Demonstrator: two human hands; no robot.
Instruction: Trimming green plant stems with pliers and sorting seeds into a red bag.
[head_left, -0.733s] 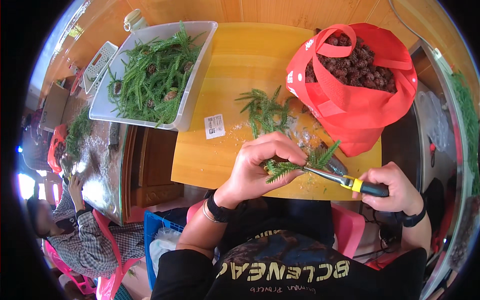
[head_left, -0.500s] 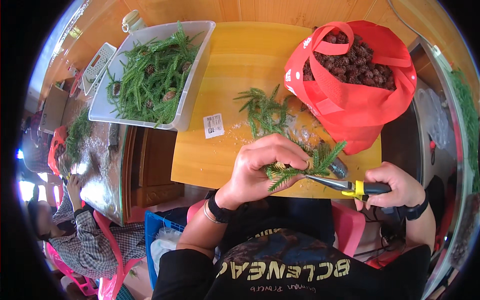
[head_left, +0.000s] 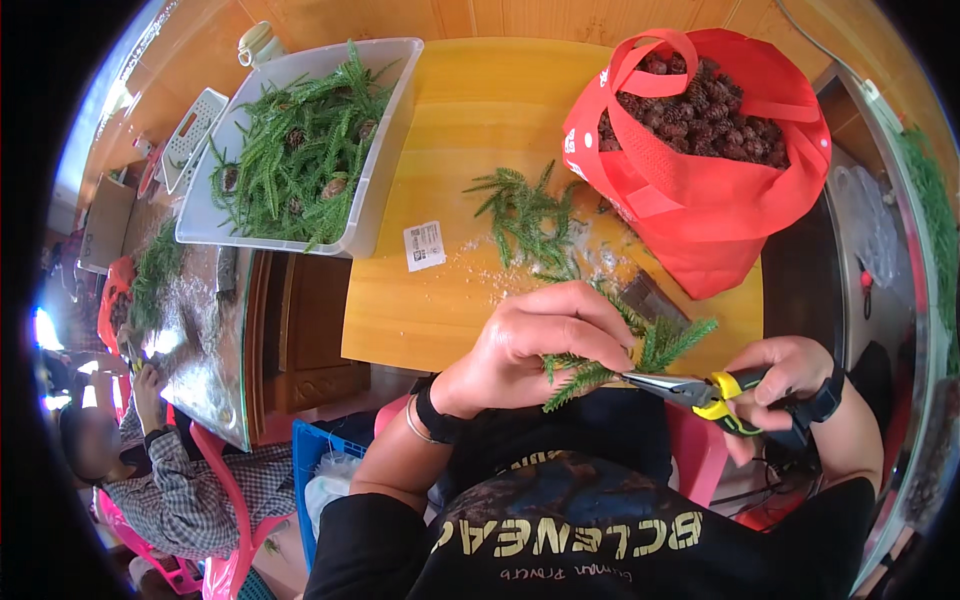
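My left hand [head_left: 545, 345] is closed around a green artificial pine sprig [head_left: 672, 342], pinching it near its stem. In my right hand [head_left: 790, 375] is a pair of needle-nose pliers [head_left: 700, 392] with black and yellow handles. Their tips touch the sprig beside my left fingertips; exactly what the jaws grip is hidden. Beyond my left hand, more loose pine sprigs [head_left: 525, 212] lie on the yellow table [head_left: 480, 110] among white flecks. A dark flat piece [head_left: 650, 297] sits near the sprig.
A clear plastic bin [head_left: 368, 190] of pine sprigs and cones stands at the far left. At the far right is a red bag [head_left: 700, 225] full of pine cones [head_left: 715, 115]. A white label [head_left: 424, 246] lies between. Another person [head_left: 175, 480] sits at a table on the left.
The pliers' handles have spread apart, and my right hand has loosened around them. My left hand and the sprig have shifted slightly right and nearer to me.
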